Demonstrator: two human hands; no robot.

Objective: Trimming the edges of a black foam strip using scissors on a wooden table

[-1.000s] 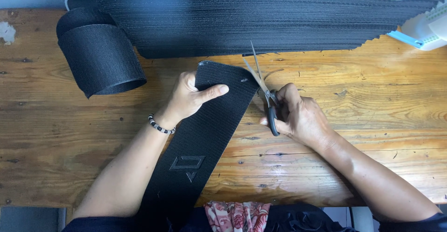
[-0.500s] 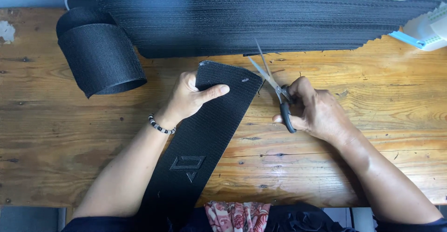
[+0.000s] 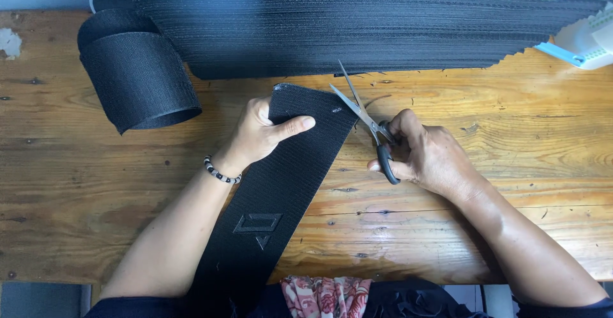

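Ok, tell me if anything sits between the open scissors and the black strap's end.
Nothing visible does. The scissors in the right hand are open, blade tips at the edge of the black strap. The left hand presses the strap, its thumb lying short of the blades.

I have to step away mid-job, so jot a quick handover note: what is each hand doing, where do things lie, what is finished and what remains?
Left hand: flat on the wide black woven strap, pinning its end to the wooden table.
Right hand: grip shut on the black-handled scissors, blades open at the strap's right edge near the top corner.
Roll of black webbing stands far left; stacked black webbing lies along the back.
Done: strap laid out. Left: no cut is visible at that edge.
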